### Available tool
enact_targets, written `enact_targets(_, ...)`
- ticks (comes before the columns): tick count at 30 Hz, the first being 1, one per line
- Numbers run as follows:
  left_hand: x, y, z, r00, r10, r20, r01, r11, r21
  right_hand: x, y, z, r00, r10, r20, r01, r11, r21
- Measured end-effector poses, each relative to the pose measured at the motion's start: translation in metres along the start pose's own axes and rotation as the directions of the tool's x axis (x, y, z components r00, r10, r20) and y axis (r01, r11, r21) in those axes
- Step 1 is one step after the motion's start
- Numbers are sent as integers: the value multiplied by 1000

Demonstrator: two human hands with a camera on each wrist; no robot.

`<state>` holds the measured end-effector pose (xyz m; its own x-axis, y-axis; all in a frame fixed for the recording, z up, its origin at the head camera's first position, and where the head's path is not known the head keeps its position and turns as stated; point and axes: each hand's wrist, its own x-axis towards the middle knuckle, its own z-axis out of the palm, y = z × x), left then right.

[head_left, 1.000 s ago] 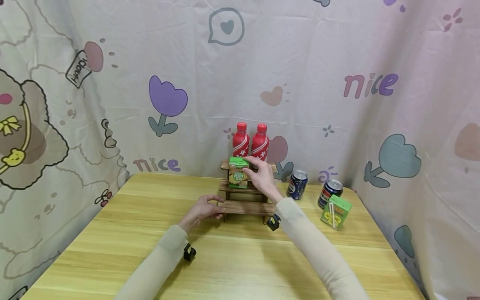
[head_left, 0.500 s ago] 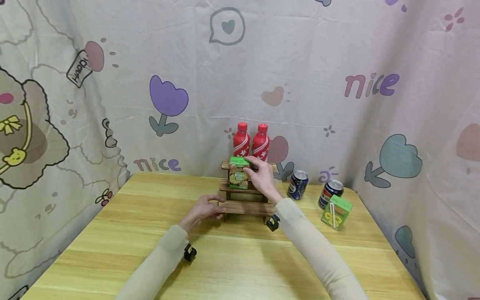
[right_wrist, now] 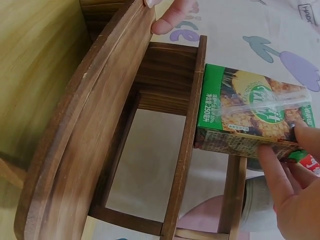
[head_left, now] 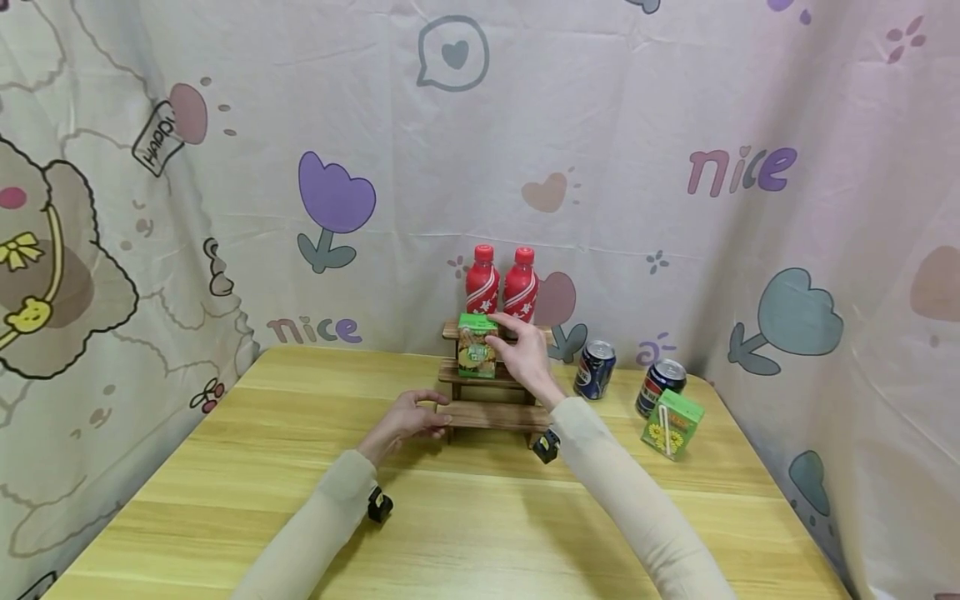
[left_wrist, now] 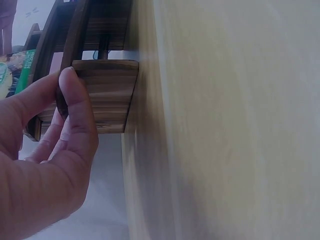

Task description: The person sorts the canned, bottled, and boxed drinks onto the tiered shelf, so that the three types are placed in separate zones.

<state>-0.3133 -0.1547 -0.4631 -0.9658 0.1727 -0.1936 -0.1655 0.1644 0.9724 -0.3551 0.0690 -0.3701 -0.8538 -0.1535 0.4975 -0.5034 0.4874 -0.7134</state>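
A green juice box (head_left: 474, 350) with pineapple pictures stands upright on the left of the middle step of a small wooden tiered stand (head_left: 495, 415). My right hand (head_left: 525, 354) holds the box near its top, thumb and fingers on its sides; the right wrist view shows the carton (right_wrist: 250, 105) with its straw and those fingers at its upper end. With thumb and fingers, my left hand (head_left: 408, 419) pinches the left end of the lowest step, seen closely in the left wrist view beside the stand's dark side panel (left_wrist: 107, 95).
Two red bottles (head_left: 482, 283) stand on the top step, their lower parts partly hidden. To the right on the wooden table (head_left: 480, 525) are a dark blue can (head_left: 595, 371), another dark can (head_left: 660, 385) and a second green juice box (head_left: 672, 427) in front of it. A patterned curtain (head_left: 600, 108) hangs behind.
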Motion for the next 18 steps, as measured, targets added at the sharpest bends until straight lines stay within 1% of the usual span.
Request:
enact_targets(5, -1, 1, 0, 1000, 0, 2, 0, 1000, 1, 0, 1, -2, 1000, 28, 10, -28, 999, 33)
enact_targets(12, -2, 2, 1, 1000, -1, 2, 1, 1000, -2, -3, 2, -9, 999, 53, 2, -52, 990, 133)
enact_targets(18, -1, 1, 0, 1000, 3, 2, -3, 1000, -5, -6, 2, -14, 997, 64, -33, -58, 988, 144)
